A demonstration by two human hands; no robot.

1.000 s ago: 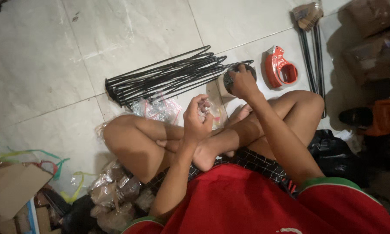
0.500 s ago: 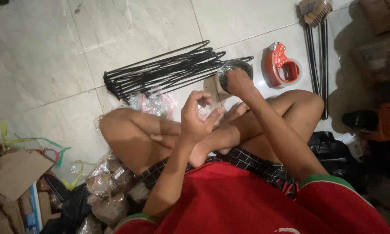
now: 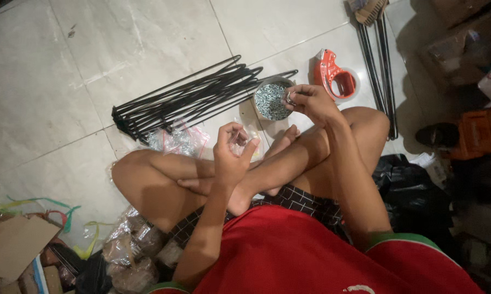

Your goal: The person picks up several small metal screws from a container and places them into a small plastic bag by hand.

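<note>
Metal Screws Picked from a Round Tin

Small metal screws (image 3: 292,99) are pinched between the fingertips of the right hand (image 3: 310,103), which is held just over the near rim of a round tin (image 3: 268,102) filled with more of the same. The tin stands on the tiled floor (image 3: 93,65), touching the end of a bundle of black bent rods (image 3: 185,98). A small clear plastic bag (image 3: 238,140) is gripped by the left hand (image 3: 232,155), fingers curled narrowly around its mouth, above the crossed legs. The step in hand is judged to be the filling of the little bag with fasteners from the tin. For the next move the pinched pieces would need to be carried across to the bag while its mouth is kept open; how many are held cannot be told.

Compared with half a second earlier, the right hand has been drawn back from the tin, so that the contents, formerly covered, are now seen. The left hand is found in much the same place. A red tape dispenser (image 3: 335,76) lies beside the tin, and more filled bags (image 3: 177,140) rest near the left knee.
</note>
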